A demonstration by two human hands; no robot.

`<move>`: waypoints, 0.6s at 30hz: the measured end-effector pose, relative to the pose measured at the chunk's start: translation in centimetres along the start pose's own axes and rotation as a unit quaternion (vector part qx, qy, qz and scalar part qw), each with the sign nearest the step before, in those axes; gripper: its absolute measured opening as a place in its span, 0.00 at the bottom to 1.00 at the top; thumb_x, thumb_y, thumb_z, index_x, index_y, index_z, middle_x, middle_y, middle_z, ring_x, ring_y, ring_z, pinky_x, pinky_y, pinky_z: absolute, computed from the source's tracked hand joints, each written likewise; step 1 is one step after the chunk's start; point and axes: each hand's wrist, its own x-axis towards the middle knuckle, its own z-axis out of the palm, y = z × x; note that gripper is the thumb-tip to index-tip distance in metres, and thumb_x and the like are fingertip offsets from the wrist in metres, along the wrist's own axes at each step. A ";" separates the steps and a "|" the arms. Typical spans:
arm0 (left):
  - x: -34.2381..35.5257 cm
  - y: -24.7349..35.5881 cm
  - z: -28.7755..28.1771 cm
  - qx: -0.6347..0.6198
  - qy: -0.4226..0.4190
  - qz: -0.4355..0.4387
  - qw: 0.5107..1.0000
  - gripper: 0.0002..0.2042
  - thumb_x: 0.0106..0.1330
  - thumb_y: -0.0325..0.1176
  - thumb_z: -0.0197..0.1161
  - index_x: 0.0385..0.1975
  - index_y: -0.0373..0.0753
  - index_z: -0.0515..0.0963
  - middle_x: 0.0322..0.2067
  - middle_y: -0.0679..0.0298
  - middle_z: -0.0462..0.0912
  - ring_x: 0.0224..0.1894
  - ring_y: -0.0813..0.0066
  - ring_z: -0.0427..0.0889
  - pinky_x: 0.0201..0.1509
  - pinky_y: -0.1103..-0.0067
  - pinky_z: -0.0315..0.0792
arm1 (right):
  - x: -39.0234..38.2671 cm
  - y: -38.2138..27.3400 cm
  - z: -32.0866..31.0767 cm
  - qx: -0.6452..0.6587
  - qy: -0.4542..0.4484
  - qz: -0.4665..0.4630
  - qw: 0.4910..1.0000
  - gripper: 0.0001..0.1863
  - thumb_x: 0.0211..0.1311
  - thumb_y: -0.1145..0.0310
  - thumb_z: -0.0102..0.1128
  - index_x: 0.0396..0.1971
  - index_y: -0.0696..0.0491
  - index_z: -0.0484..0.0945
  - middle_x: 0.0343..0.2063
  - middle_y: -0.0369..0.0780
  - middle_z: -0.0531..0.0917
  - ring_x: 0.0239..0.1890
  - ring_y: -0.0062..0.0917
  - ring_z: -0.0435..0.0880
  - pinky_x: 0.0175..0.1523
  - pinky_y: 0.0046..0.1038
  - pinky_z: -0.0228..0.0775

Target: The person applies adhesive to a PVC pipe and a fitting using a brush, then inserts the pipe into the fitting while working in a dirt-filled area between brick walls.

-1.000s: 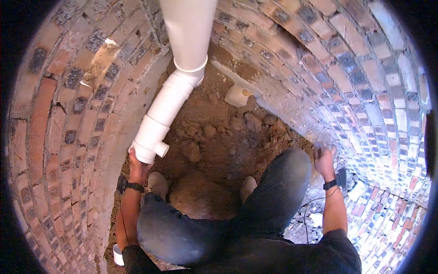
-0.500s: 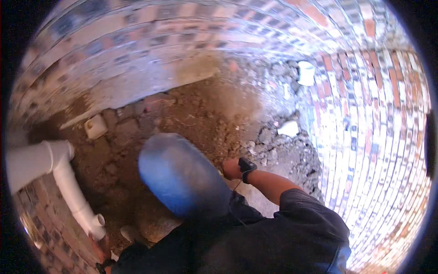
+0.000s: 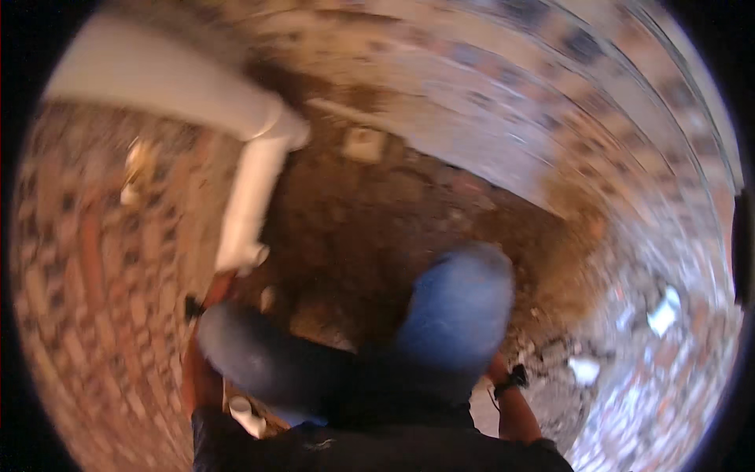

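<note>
A white plastic drain pipe (image 3: 248, 193) comes off a thick pale pipe (image 3: 157, 75) and has a short side outlet near its lower end. My left hand (image 3: 221, 286) is at that lower end, closed round it as far as the blur shows. Beside my blue-clad right knee (image 3: 460, 307), my right hand (image 3: 497, 367) reaches down to the ground. The knee hides its fingers, so whatever it touches does not show. Below my left leg lies another white pipe piece (image 3: 248, 417) with a round opening.
Brick walls stand close on the left (image 3: 94, 267) and at the far right. Dark loose soil (image 3: 346, 228) covers the ground between them. A cream plastic container (image 3: 363, 145) lies by the far wall's base. White scraps (image 3: 583, 370) and rubble are scattered at right.
My view has swung left, so pipe, wall and knees sit farther right. My left forearm and left knee have come into sight. The left hand stays at the pipe's end.
</note>
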 end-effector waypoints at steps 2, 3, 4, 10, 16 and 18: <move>-0.7 -1.0 -0.4 0.089 0.012 0.013 0.996 0.27 0.68 0.49 0.59 0.61 0.37 0.70 0.52 0.50 0.78 0.52 0.57 0.78 0.60 0.65 0.69 | 0.9 -0.7 -1.3 -0.005 -0.010 -0.016 1.000 0.26 0.50 0.62 0.62 0.51 0.55 0.79 0.35 0.53 0.85 0.40 0.48 0.85 0.46 0.46 0.76; -0.4 -1.7 -0.6 0.135 0.004 0.028 0.990 0.27 0.68 0.49 0.60 0.60 0.37 0.71 0.51 0.50 0.79 0.50 0.57 0.79 0.59 0.65 0.70 | 1.0 -0.8 -1.7 -0.012 -0.012 -0.021 1.000 0.26 0.50 0.61 0.63 0.51 0.55 0.79 0.35 0.53 0.85 0.40 0.48 0.85 0.46 0.46 0.76; -0.4 -2.2 -0.8 0.204 -0.021 0.066 0.977 0.27 0.67 0.49 0.61 0.60 0.38 0.71 0.50 0.50 0.80 0.49 0.56 0.80 0.58 0.64 0.70 | 0.9 -0.5 -1.8 -0.017 -0.019 -0.026 0.999 0.27 0.50 0.61 0.63 0.52 0.55 0.79 0.35 0.52 0.85 0.40 0.48 0.85 0.46 0.46 0.76; 5.4 -2.7 -1.0 0.398 -0.093 0.233 0.883 0.27 0.66 0.46 0.63 0.61 0.38 0.69 0.53 0.49 0.79 0.53 0.57 0.79 0.60 0.66 0.70 | -0.2 3.4 1.1 -0.050 0.007 -0.071 0.996 0.28 0.52 0.57 0.65 0.52 0.55 0.78 0.36 0.51 0.86 0.41 0.46 0.85 0.47 0.46 0.76; 7.3 1.5 -0.9 0.249 -0.042 0.092 0.963 0.23 0.65 0.43 0.63 0.56 0.38 0.72 0.51 0.52 0.80 0.52 0.58 0.80 0.59 0.67 0.71 | -5.6 7.0 6.2 -0.020 -0.085 0.090 0.992 0.28 0.51 0.58 0.66 0.51 0.57 0.79 0.40 0.54 0.85 0.45 0.49 0.83 0.49 0.45 0.76; 7.2 2.7 -1.1 0.252 -0.041 0.085 0.963 0.22 0.64 0.41 0.63 0.55 0.38 0.73 0.50 0.53 0.81 0.52 0.59 0.80 0.58 0.67 0.71 | -7.5 7.4 7.9 -0.021 -0.048 0.117 0.992 0.28 0.52 0.59 0.66 0.52 0.57 0.78 0.41 0.55 0.84 0.46 0.50 0.83 0.49 0.45 0.76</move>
